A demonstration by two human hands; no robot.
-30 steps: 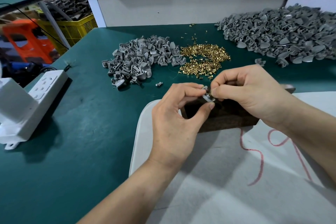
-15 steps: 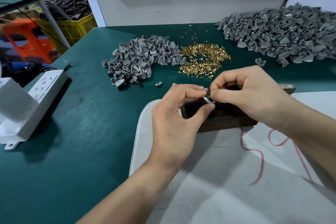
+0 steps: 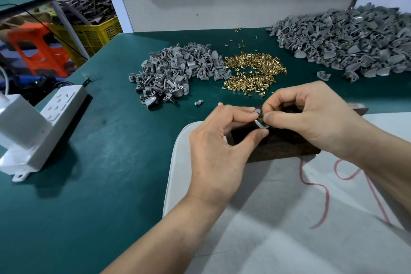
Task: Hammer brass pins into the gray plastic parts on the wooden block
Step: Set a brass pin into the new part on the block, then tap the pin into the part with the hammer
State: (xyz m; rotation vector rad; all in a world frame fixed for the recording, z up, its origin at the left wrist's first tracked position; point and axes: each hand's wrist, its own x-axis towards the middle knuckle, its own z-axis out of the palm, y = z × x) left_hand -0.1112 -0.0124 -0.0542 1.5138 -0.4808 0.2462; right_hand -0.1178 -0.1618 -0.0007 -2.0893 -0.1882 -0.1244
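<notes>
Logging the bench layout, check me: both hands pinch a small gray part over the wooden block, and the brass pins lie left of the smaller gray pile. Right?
Not quite: the head view shows the brass pins right of the smaller gray pile. The rest holds: the left hand and right hand pinch the small gray part over the wooden block.

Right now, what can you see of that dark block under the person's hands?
The wooden block is dark brown and rectangular. It lies flat on a pale mat on the green table, its long side running left to right. Much of its top is hidden by the left hand and right hand, which pinch a small gray plastic part just above it. Whether either hand touches the block cannot be told.
</notes>
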